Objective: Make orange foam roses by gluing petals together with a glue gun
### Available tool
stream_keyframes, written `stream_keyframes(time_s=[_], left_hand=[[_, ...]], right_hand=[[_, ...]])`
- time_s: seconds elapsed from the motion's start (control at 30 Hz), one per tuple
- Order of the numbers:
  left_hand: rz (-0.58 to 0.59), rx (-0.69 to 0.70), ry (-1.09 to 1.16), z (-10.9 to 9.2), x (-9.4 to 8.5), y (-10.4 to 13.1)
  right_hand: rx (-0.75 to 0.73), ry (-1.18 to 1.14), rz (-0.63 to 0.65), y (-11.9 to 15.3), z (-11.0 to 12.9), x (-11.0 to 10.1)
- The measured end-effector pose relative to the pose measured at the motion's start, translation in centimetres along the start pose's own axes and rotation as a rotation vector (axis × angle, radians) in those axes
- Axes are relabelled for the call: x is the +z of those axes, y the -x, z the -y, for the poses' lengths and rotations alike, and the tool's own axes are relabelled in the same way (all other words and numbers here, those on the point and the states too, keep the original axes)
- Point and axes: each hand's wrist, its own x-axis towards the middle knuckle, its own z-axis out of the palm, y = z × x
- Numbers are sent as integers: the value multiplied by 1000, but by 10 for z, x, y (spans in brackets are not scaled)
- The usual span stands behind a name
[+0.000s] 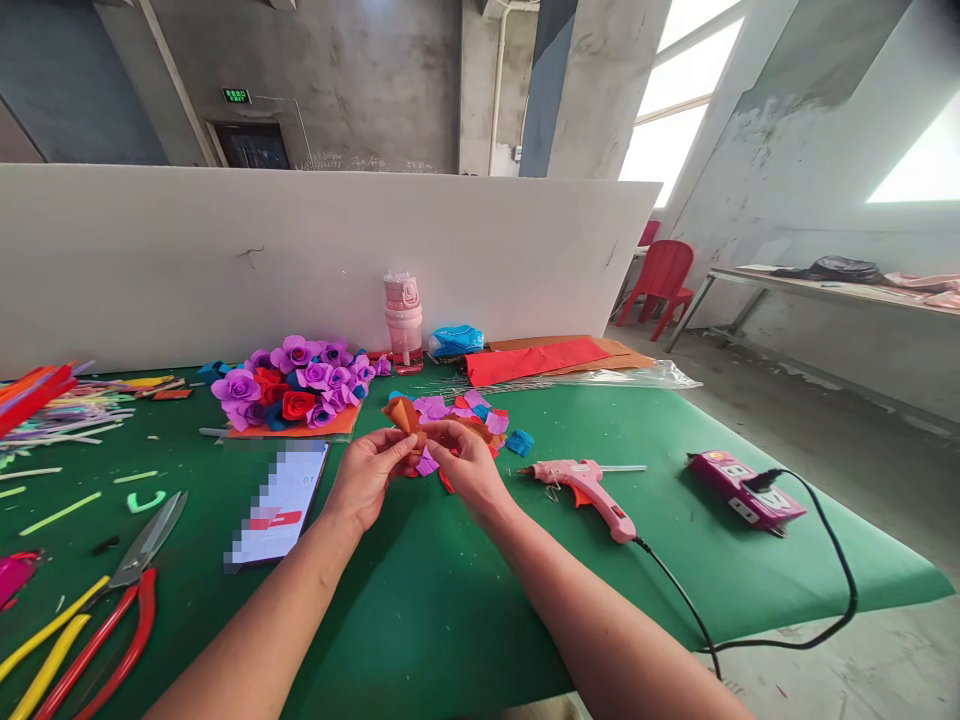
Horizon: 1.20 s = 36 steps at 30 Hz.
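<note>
Because the folded brown paper (406,414) apparently needed steadying from both sides, the left hand (367,475) and right hand (469,468) each pinched it.

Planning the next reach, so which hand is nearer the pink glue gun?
Right. The right hand is left of the glue gun, apart from it; the left hand is farther left, beyond the right hand.
</note>
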Motion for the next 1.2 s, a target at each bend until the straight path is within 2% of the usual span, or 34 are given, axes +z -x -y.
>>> stream_keyframes(time_s=[0.23,0.77,1.2], left_hand=[[4,-35,12,2,0,0],[2,0,-11,4,-3,-3],[-11,-16,22,1,-1,-2]], right_hand=[[95,-54,72,1,1,-1],[85,-31,72,6,10,3],[-295,342,-11,13,4,9]])
